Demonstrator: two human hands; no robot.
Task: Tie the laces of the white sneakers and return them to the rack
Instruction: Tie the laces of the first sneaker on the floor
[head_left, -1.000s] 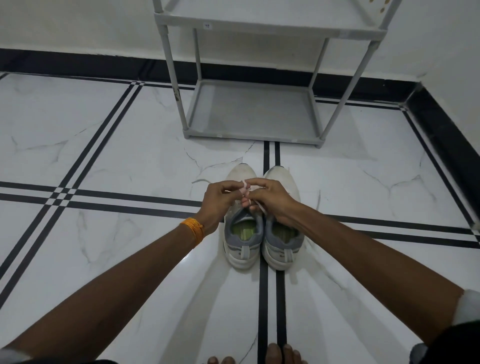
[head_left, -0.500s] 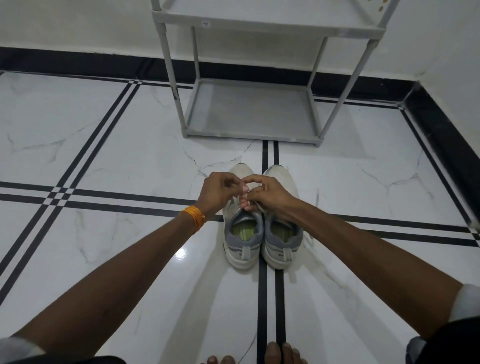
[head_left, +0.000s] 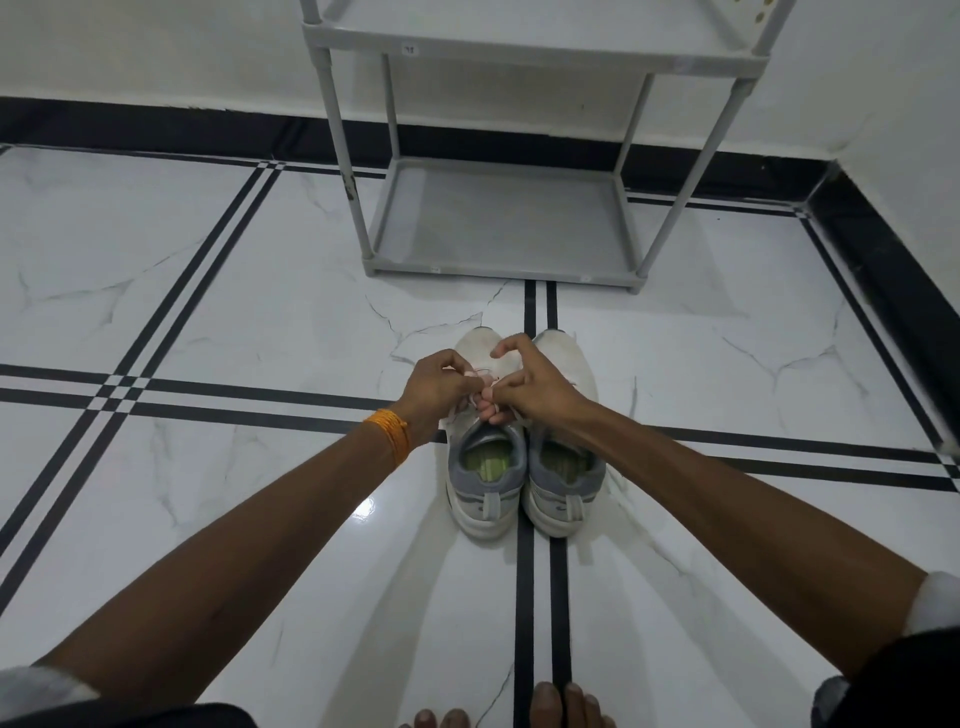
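On the floor (head_left: 208, 312) before the rack (head_left: 498, 223), we tie a lace
Our left hand (head_left: 436, 395) and right hand (head_left: 530, 387) pinch the left sneaker's (head_left: 483, 467) lace (head_left: 480, 375); rack label unreadable

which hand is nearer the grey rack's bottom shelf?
Right. The right hand reaches further forward over the white sneakers' toes; the left hand sits slightly further back, both pinching the laces.

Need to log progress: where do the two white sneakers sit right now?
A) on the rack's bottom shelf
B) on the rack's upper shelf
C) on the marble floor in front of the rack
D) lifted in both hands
C: the two white sneakers rest side by side on the white marble floor, short of the grey metal rack, whose shelves hold no shoes.
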